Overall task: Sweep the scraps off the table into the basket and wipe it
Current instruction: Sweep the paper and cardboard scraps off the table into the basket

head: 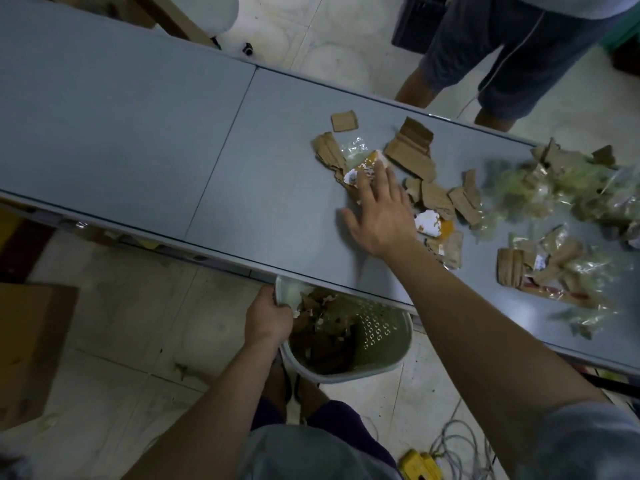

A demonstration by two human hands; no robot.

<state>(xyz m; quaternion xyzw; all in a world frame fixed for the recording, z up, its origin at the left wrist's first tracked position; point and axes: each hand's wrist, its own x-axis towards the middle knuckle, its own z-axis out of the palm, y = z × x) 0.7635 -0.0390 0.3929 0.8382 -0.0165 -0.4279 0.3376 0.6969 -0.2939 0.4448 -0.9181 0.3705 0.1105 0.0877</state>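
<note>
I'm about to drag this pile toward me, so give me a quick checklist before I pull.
1. Basket mouth under the table edge: ok, rim tucked below it.
2. Left hand steadying the basket: ok, grips the rim.
3. Right hand behind the scraps: ok, flat on the orange and white wrapper.
4. Basket has room: ok, partly filled.
5. Small cardboard square within the sweep: not ok, lies beyond the fingers.
6. Wiping cloth ready: cannot tell.

Matt grey table (138, 133), cardboard scraps (412, 152), plastic basket (384, 344)
</note>
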